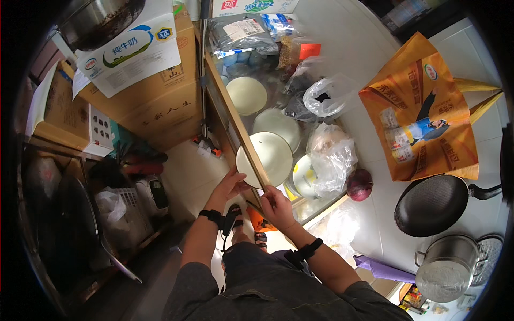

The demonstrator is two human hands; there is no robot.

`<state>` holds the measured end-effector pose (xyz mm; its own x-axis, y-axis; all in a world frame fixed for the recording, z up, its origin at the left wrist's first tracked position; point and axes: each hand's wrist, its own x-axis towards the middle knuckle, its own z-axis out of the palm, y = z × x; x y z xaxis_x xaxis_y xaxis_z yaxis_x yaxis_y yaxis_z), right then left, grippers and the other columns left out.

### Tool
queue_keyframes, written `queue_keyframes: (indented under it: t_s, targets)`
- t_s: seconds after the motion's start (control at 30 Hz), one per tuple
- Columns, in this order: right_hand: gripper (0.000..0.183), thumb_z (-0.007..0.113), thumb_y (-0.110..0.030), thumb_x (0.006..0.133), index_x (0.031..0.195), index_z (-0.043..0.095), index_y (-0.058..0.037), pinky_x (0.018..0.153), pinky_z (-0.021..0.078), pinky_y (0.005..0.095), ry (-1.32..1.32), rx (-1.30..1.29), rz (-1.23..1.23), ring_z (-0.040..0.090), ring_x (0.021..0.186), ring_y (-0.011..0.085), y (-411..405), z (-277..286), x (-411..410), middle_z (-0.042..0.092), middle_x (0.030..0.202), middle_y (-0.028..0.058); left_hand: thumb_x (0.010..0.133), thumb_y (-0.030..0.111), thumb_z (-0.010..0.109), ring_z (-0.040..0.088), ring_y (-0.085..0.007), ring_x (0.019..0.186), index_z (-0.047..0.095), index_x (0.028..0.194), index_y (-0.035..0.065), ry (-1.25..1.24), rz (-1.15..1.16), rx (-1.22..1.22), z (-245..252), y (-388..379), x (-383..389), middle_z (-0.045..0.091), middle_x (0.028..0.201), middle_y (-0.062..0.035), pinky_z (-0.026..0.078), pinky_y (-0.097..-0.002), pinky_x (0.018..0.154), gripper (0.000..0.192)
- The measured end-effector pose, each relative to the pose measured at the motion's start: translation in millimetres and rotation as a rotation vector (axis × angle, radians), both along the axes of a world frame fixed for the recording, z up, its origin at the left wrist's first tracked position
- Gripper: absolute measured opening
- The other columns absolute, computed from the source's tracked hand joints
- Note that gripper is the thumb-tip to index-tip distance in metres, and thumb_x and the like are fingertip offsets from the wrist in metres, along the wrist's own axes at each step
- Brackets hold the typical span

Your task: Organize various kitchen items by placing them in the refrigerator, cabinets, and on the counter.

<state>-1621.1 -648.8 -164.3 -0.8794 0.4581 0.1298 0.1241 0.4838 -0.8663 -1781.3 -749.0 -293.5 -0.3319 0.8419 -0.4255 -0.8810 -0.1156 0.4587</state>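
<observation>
A white bowl [273,158] lies partly behind a wooden frame strip [249,136], which crosses in front of it. My left hand [229,186] holds the bowl's near left rim, thumb over the edge; its lower fingers are partly hidden. My right hand [277,204] has its fingers around the near end of the strip, just below the bowl. Beyond it are a pale bowl [295,126] and a cream bowl [246,95]. A plate with yellow patterns [302,176] is partly covered by a clear plastic bag [335,168].
A red onion [359,185] rests at the right edge. Further right are an orange shopping bag [425,116], a black frying pan [431,206] and a steel pot [449,267]. Cardboard boxes [160,108] stand at left, above a cluttered shelf. A wrapped grey parcel [241,32] lies at the far end.
</observation>
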Motion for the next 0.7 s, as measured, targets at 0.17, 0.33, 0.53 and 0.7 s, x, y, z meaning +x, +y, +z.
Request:
queue_keyframes:
  t_s: [0.17,0.33,0.53,0.7]
  targets:
    - [0.039,0.061,-0.003,0.083,0.119,0.046,0.0012,0.056,0.0496,0.0252,0.028,0.012,-0.043,0.062,0.061,0.0135,2,-8,0,0.063,0.079,0.0078,0.088,0.013,0.053,0.061,-0.0210,0.102,0.035,0.135,0.0136,0.027,-0.027,0.090,-8,35,-8,0.056,0.120,-0.0081,0.055,-0.0364,0.084,0.050]
    - [0.039,0.061,-0.003,0.084,0.119,0.045,0.0008,0.057,0.0485,0.0230,-0.016,-0.064,-0.063,0.059,0.062,0.0101,4,-16,6,0.061,0.080,0.0057,0.091,0.015,0.053,0.064,-0.0184,0.083,0.048,0.117,0.0067,-0.017,0.067,0.054,-20,69,-11,0.061,0.100,-0.0063,0.057,-0.0354,0.069,0.027]
    - [0.041,0.059,-0.001,0.085,0.122,0.043,-0.0006,0.056,0.0458,0.0203,-0.018,-0.248,-0.055,0.055,0.064,0.0054,2,-19,11,0.059,0.084,0.0035,0.087,0.008,0.059,0.051,-0.0274,0.114,0.039,0.131,0.0061,-0.070,0.027,-0.030,-42,97,-19,0.049,0.126,-0.0118,0.043,-0.0447,0.098,0.048]
    - [0.034,0.058,-0.002,0.086,0.118,0.047,0.0001,0.057,0.0461,0.0212,-0.035,-0.161,-0.006,0.056,0.064,0.0066,9,-21,15,0.061,0.081,0.0041,0.086,0.013,0.065,0.048,-0.0275,0.117,0.010,0.146,0.0235,-0.064,0.003,-0.110,-35,109,-21,0.041,0.133,-0.0109,0.039,-0.0427,0.099,0.082]
